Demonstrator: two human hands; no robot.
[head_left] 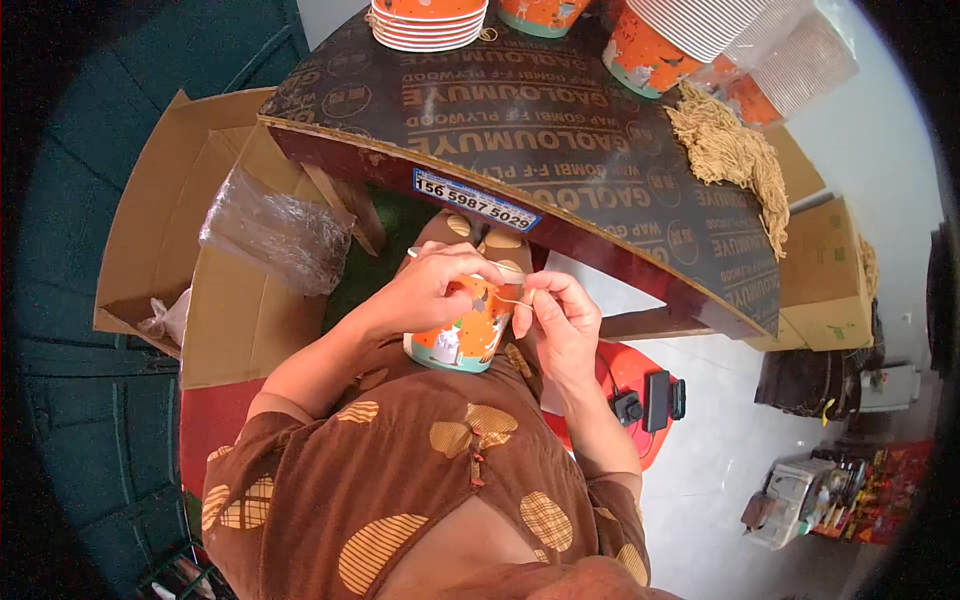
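An orange paper bucket (455,342) with a teal base and printed figures rests in my lap, close below the table edge. My left hand (440,288) grips it at the upper side, fingers curled over the rim. On the bucket's right side my right hand (561,318) is closed, thumb and fingertips pinching a thin tan cord (514,301). The cord runs from those fingertips to the bucket's wall near the rim. My left fingers cover part of the rim, so the bucket's inside is mostly hidden.
On the dark plywood table (500,120) stand stacked orange buckets (428,30), a taller nested stack (655,45) and a heap of tan cords (735,160). An open carton (225,290) with clear plastic film (275,230) is at left. A red stool (625,370) carries small black devices.
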